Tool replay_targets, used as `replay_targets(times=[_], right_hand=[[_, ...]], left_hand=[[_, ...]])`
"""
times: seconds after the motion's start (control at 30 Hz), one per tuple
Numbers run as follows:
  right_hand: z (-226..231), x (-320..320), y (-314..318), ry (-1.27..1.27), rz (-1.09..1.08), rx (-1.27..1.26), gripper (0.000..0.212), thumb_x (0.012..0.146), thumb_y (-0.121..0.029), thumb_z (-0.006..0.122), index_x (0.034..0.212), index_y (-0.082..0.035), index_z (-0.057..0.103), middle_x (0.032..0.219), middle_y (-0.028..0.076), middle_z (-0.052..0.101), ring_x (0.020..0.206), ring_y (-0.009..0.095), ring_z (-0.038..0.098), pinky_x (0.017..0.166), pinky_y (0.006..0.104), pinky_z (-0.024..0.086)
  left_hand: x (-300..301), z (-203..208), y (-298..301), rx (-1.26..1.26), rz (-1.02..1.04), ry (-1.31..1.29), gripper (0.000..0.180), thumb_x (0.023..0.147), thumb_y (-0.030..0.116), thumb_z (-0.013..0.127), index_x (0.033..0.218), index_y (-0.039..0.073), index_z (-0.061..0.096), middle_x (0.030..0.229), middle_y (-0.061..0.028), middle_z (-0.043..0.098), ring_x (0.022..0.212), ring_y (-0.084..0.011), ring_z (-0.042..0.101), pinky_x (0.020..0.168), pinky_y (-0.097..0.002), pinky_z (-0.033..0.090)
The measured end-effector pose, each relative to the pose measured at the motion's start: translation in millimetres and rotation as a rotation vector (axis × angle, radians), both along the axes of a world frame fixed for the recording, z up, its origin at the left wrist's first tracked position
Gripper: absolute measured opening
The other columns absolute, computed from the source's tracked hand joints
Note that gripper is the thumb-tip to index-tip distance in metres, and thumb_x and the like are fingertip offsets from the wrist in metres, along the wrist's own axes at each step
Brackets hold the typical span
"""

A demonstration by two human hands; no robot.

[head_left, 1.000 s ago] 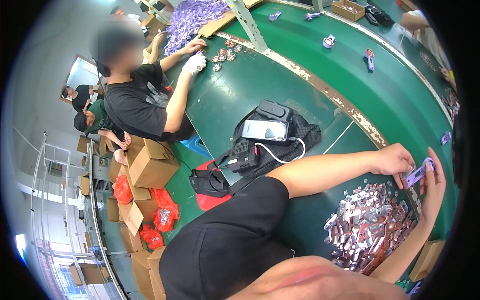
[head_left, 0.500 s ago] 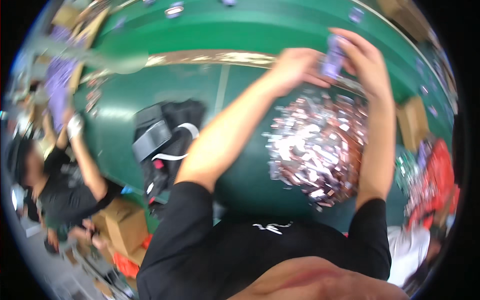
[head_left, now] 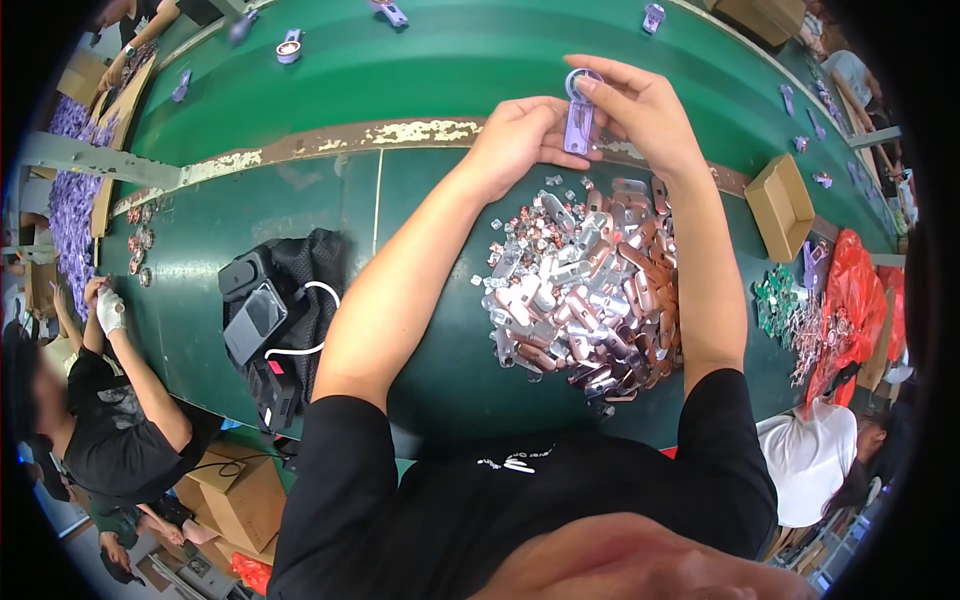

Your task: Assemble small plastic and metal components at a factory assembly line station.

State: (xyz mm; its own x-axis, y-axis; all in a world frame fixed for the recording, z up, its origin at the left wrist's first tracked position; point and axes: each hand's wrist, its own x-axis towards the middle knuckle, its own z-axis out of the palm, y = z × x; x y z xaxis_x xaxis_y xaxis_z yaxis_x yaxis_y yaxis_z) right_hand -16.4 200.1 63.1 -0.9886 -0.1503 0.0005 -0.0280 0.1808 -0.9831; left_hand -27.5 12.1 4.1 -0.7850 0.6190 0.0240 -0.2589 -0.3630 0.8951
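Observation:
A purple plastic part (head_left: 579, 125) with a round ring at its top and a long narrow body is held upright beyond the pile. My right hand (head_left: 645, 118) pinches its ring end, thumb in front. From the left, my left hand (head_left: 522, 143) closes on the lower body, some of its fingers hidden behind it. Below my hands and between my forearms lies a heap of small shiny oblong pieces (head_left: 590, 290), pinkish-brown and silvery clear. Tinier clear and reddish bits (head_left: 515, 240) are scattered along its left side.
Past a worn ledge (head_left: 420, 132), a green belt (head_left: 440, 65) carries several purple parts. At left lies a black bag (head_left: 320, 260) with devices and a white cable. An open carton (head_left: 780, 208) and a red plastic bag (head_left: 850, 300) are at right. A co-worker (head_left: 130, 420) works at left.
My hands and the purple part have shifted left in the picture, and the pile with them, as the view turned. The purple part stays in my hands.

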Motion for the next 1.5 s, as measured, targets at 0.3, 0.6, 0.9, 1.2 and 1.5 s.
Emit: replay_targets(times=[0.3, 0.6, 0.9, 1.2, 1.5], right_hand=[[-12.1, -0.2, -2.7, 0.014, 0.012, -0.049, 0.034, 0.098, -0.016, 0.072, 0.130, -0.002, 0.069, 0.092, -0.001, 0.068, 0.073, 0.004, 0.056, 0.063, 0.0214, 0.048], [-10.4, -3.3, 7.9, 0.275, 0.144, 0.053, 0.033, 0.099, -0.010, 0.068, 0.131, -0.001, 0.068, 0.097, 0.002, 0.071, 0.085, 0.006, 0.062, 0.075, 0.0226, 0.052], [-27.8, -7.9, 11.1, 0.325, 0.100, 0.264, 0.039, 0.102, -0.011, 0.063, 0.139, 0.000, 0.059, 0.134, 0.012, 0.063, 0.121, 0.019, 0.061, 0.106, 0.0336, 0.049], [-50.5, -21.8, 7.7, 0.308, -0.227, 0.233, 0.046, 0.106, -0.016, 0.056, 0.150, -0.003, 0.050, 0.140, 0.013, 0.059, 0.123, 0.020, 0.058, 0.108, 0.0321, 0.042], [2.8, 24.7, -10.8, 0.199, 0.266, 0.598, 0.009, 0.092, -0.002, 0.064, 0.092, 0.005, 0.058, 0.072, 0.009, 0.049, 0.069, 0.016, 0.047, 0.063, 0.0341, 0.041]], left_hand=[[4.0, -4.1, 3.5, -0.029, 0.048, 0.012, 0.032, 0.107, 0.020, 0.054, 0.117, -0.009, 0.063, 0.111, -0.0189, 0.072, 0.096, -0.0287, 0.076, 0.082, -0.0351, 0.063], [5.9, -10.7, 15.5, -0.068, 0.218, 0.178, 0.018, 0.100, 0.012, 0.068, 0.105, -0.006, 0.067, 0.096, -0.0125, 0.075, 0.083, -0.0170, 0.074, 0.075, -0.0270, 0.060], [11.4, -9.9, 13.7, -0.707, 0.679, 0.534, 0.040, 0.081, 0.021, 0.083, 0.106, -0.001, 0.060, 0.092, -0.0224, 0.070, 0.085, -0.0375, 0.072, 0.072, -0.0462, 0.057], [8.8, -23.2, 10.8, -0.362, 0.843, 0.411, 0.052, 0.094, 0.014, 0.071, 0.130, -0.003, 0.037, 0.116, -0.0204, 0.056, 0.072, -0.0183, 0.059, 0.071, -0.0346, 0.051], [1.0, -21.2, 16.8, -0.171, 0.853, 0.348, 0.027, 0.109, 0.028, 0.052, 0.113, 0.002, 0.047, 0.093, -0.0089, 0.061, 0.060, -0.0116, 0.059, 0.051, -0.0274, 0.048]])
